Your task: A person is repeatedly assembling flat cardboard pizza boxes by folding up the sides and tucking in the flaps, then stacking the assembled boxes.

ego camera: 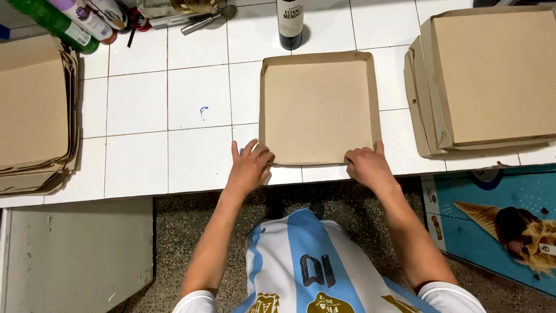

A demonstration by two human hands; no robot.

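Observation:
A shallow brown cardboard box tray point(317, 107) with raised sides lies open on the white tiled counter point(197, 98). My left hand point(250, 166) presses on its near left corner, fingers curled onto the near edge. At the near right corner, my right hand point(366, 165) grips the same edge. Both hands pinch the near wall of the tray.
A stack of flat cardboard blanks point(32, 110) lies at the far left. Folded boxes point(492, 81) are piled at the right. A dark bottle point(290, 23) stands behind the tray, with several bottles point(69, 20) and a metal tool point(205, 20) at the back left.

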